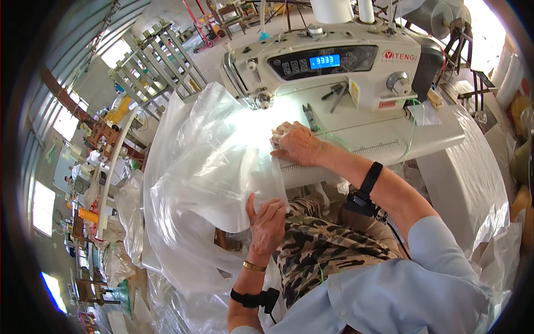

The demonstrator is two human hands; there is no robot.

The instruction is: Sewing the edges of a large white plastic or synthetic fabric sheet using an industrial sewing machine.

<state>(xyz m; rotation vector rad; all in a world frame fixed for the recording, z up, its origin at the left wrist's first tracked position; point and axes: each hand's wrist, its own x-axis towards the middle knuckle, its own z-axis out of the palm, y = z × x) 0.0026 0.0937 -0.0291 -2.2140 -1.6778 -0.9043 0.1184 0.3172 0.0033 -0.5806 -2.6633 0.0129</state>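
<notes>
Clear plastic sheeting [206, 167] fills the middle of what we see, bunched and glossy, spilling from the bed of a white industrial sewing machine [334, 67] down past our lap to the floor. Our right hand [297, 143] lies on the counter [389, 147] just in front of the machine, its fingers [281, 135] curled and pressing a folded edge of the sheeting flat near the needle area; they are closed on the plastic rather than spread. Our left hand [267, 222] is lower, near our lap, thumb up and fingers [272, 209] pinched around the near edge of the same sheet, holding it taut between the two hands. A gold bracelet [254, 266] and a black wrist strap [253, 299] sit on the left forearm, another black strap [367, 186] on the right. Small snips [310, 116] rest on the machine bed just beside the right hand. Metal racks [158, 61] stand well apart at upper left.
</notes>
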